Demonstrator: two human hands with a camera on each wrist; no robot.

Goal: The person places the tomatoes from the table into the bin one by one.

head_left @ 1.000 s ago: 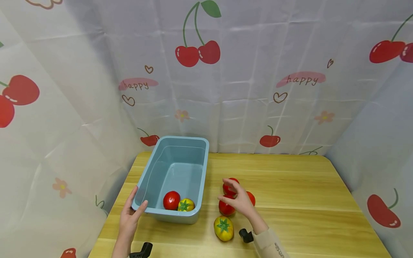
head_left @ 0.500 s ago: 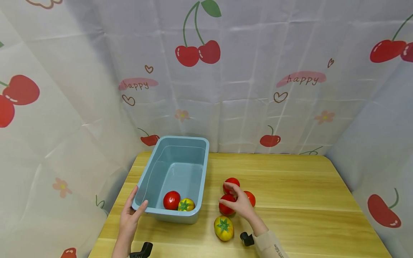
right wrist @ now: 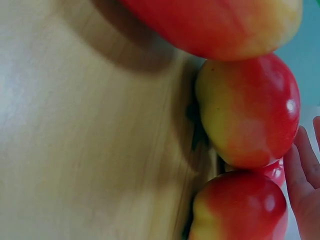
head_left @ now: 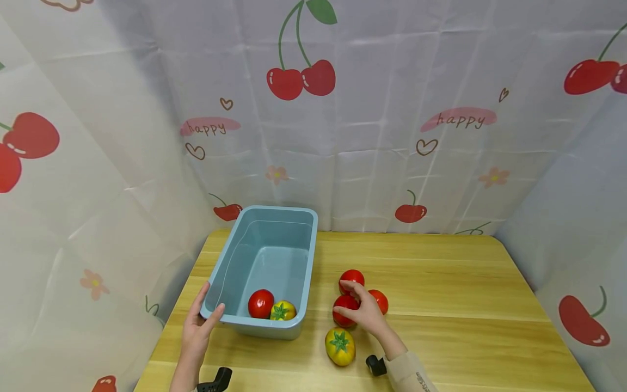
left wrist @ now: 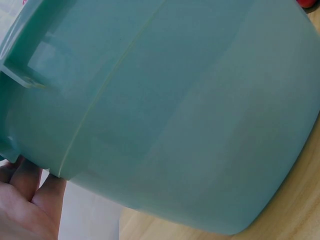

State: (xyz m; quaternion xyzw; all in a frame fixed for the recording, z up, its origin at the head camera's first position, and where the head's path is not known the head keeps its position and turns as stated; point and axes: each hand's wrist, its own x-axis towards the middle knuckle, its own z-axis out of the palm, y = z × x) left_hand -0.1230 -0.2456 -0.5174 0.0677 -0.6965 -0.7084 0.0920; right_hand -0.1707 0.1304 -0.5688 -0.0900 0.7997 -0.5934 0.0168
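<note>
My left hand (head_left: 195,329) grips the near left corner of a light blue plastic bin (head_left: 264,326), thumb over the rim and fingers outside. In the left wrist view the fingers (left wrist: 47,200) lie under the rim. Inside the bin are a red tomato (head_left: 260,304) and a yellow one with a green star-shaped top (head_left: 283,311). Over a red tomato (head_left: 344,317) on the table is my right hand (head_left: 368,313), thumb and fingers spread about it. The right wrist view shows fingers (right wrist: 300,185) right beside that tomato (right wrist: 250,110); a firm hold is not visible.
Two more red tomatoes stand close by, one behind (head_left: 354,275) and one to the right (head_left: 380,301). A yellow tomato (head_left: 340,347) lies nearer the table's front. Behind the wooden table (head_left: 441,283) hangs a cherry-printed cloth (head_left: 362,163).
My right hand has lowered slightly and shifted a little right over the red tomato. The left hand and the bin stay in place.
</note>
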